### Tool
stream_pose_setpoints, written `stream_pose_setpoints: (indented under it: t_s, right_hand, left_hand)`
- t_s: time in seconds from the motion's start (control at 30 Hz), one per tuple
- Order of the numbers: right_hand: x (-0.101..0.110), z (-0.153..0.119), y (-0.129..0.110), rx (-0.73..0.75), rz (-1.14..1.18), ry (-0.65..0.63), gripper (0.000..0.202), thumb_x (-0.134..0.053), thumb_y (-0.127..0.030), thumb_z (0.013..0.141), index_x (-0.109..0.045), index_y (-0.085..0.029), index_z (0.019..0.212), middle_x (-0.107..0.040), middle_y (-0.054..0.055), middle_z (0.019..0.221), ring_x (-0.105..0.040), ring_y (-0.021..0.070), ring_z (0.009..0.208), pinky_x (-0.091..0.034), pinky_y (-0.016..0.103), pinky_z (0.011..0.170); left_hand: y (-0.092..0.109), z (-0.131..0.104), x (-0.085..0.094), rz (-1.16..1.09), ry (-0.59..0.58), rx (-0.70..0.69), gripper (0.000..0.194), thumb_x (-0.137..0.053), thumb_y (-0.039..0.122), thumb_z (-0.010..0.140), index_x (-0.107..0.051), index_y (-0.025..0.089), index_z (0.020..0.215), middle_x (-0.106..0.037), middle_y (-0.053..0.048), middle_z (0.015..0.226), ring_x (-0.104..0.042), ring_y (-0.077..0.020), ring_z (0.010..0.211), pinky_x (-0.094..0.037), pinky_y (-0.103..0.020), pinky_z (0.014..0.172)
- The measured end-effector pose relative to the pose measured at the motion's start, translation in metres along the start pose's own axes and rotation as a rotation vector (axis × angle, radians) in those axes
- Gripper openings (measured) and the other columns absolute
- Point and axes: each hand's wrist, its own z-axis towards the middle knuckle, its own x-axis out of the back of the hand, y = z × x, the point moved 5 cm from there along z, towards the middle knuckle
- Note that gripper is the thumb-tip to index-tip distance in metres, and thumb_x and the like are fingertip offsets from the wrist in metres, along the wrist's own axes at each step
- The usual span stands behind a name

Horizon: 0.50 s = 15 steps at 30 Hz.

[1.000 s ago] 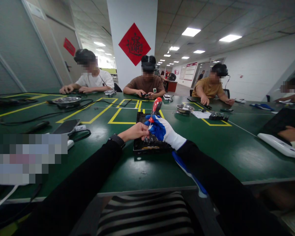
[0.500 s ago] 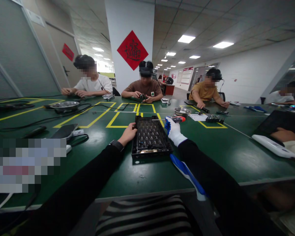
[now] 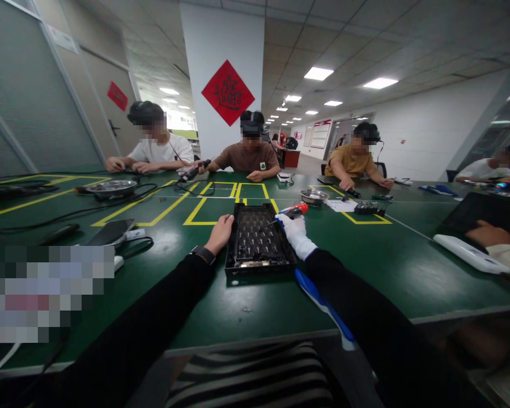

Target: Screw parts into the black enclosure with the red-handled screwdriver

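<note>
A black rectangular device casing (image 3: 259,241) with rows of small metal pieces lies on the green table in front of me. Bare and with a dark wristband, my left hand (image 3: 221,233) grips the casing's left edge. My right hand (image 3: 295,231), in a white and blue glove, is closed around a red and black screwdriver (image 3: 298,211) at the casing's right side. The screwdriver's thin shaft points left over the inside of the casing; whether its tip touches anything cannot be made out.
A blue and white glove (image 3: 325,303) lies at the table's front edge, below my right forearm. Metal bowls (image 3: 314,196) and black parts (image 3: 368,208) sit farther back. Cables and a phone (image 3: 113,231) are on the left. Several people sit around the green table (image 3: 246,311).
My right hand and the screwdriver have moved slightly left and down, and the shaft now tilts down into the casing. The person opposite has moved a dark object to the left.
</note>
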Motion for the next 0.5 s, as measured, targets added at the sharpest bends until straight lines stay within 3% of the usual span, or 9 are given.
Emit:
stream_pose_setpoints:
  t_s: [0.13, 0.37, 0.5]
  right_hand:
    - [0.002, -0.003, -0.005, 0.081, -0.098, 0.049, 0.019, -0.069, -0.029, 0.053, -0.062, -0.017, 0.066, -0.062, -0.002, 0.062, -0.055, 0.0134, 0.062, -0.045, 0.027, 0.068]
    - [-0.004, -0.009, -0.015, 0.046, 0.071, 0.048, 0.028, -0.068, -0.036, 0.057, -0.062, -0.016, 0.076, -0.062, -0.002, 0.066, -0.056, 0.0118, 0.062, -0.046, 0.026, 0.067]
    - [-0.005, -0.013, -0.021, 0.062, 0.107, 0.027, 0.033, -0.068, -0.042, 0.059, -0.062, -0.014, 0.076, -0.063, 0.000, 0.070, -0.056, 0.0119, 0.066, -0.045, 0.026, 0.071]
  left_hand:
    - [0.002, -0.003, 0.002, -0.025, 0.017, -0.003, 0.046, -0.038, 0.044, 0.084, -0.054, 0.012, 0.113, -0.060, -0.013, 0.112, -0.056, -0.0219, 0.101, -0.041, -0.034, 0.090]
    - [0.017, -0.010, 0.009, 0.165, 0.056, -0.186, 0.028, -0.053, 0.032, 0.074, -0.067, 0.016, 0.092, -0.064, -0.008, 0.095, -0.057, -0.0198, 0.089, -0.043, -0.032, 0.085]
    - [0.022, -0.012, 0.013, 0.192, 0.043, -0.189, 0.024, -0.054, 0.028, 0.072, -0.069, 0.019, 0.089, -0.065, -0.006, 0.094, -0.056, -0.0198, 0.092, -0.042, -0.032, 0.087]
